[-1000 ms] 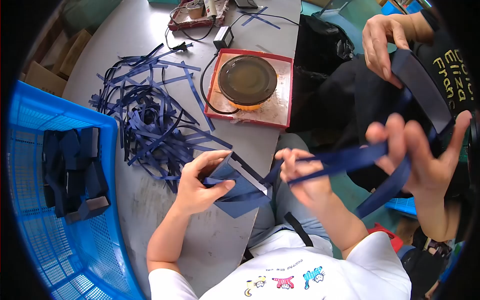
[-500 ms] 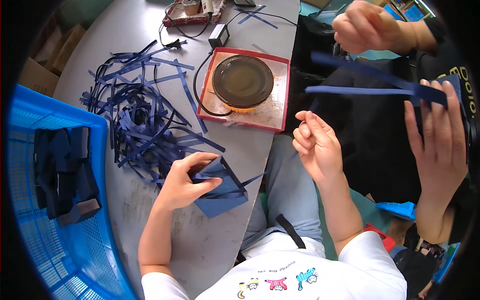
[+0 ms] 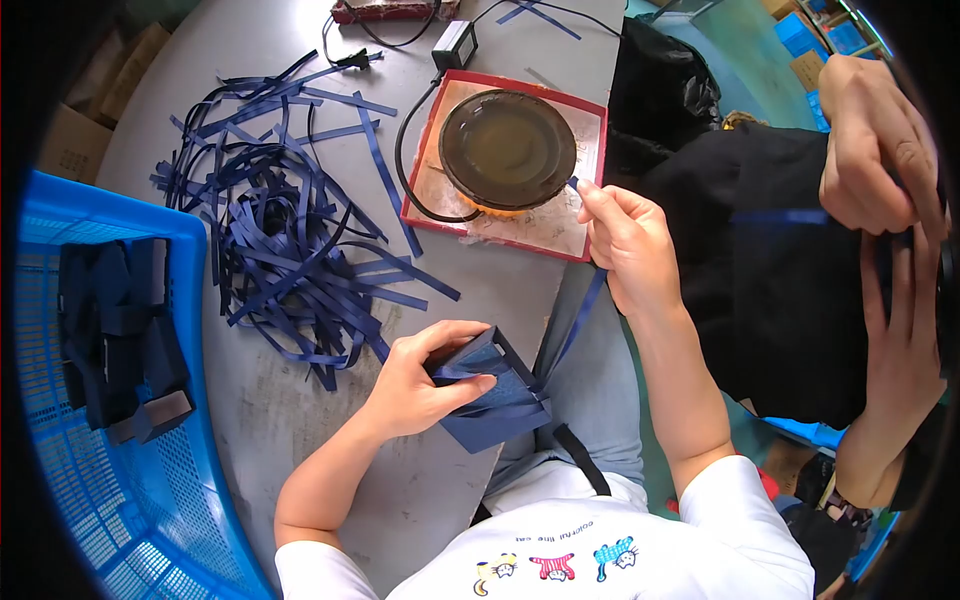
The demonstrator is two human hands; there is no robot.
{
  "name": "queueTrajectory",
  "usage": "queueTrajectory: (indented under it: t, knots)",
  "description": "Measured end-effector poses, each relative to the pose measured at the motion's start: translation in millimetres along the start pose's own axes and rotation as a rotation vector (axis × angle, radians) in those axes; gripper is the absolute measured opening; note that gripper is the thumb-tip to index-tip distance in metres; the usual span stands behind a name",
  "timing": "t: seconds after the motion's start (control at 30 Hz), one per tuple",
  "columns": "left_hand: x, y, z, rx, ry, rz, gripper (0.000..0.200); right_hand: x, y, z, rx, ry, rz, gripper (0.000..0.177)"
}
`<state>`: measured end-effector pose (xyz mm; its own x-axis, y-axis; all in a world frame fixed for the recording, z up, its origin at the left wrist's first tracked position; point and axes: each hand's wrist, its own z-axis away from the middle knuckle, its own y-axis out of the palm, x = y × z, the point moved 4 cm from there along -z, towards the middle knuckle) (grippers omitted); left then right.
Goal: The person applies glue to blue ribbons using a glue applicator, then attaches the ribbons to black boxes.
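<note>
Left hand [image 3: 432, 385] curled around dark blue box [image 3: 492, 392], fingers partly closed, box tilted over table [image 3: 405, 490] edge. Right hand [image 3: 637, 250] closed in pinch on navy ribbon [image 3: 583, 318], tip at rim of round pot [image 3: 508, 150] of brownish liquid; rest hangs toward box. Pot in red-rimmed tray [image 3: 590, 218]. Loose ribbon pile [image 3: 290, 250] left of tray, beside blue basket [image 3: 205, 300].

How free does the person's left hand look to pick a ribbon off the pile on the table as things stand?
Probably not free: the left hand is holding the dark blue box and would likely have to release it first. The ribbon pile lies nearby, with nothing visible blocking the way.
</note>
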<state>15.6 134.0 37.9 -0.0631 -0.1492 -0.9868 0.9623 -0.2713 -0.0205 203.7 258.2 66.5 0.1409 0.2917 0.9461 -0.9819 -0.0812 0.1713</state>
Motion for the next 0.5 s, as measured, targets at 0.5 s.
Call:
queueTrajectory:
  t: [0.5]
  knots:
    - [2.1, -0.4, -3.0, -0.004, -0.037, 0.050, 0.045, -10.0, 2.8, -15.3, -0.021, 0.021, 0.045, 0.025]
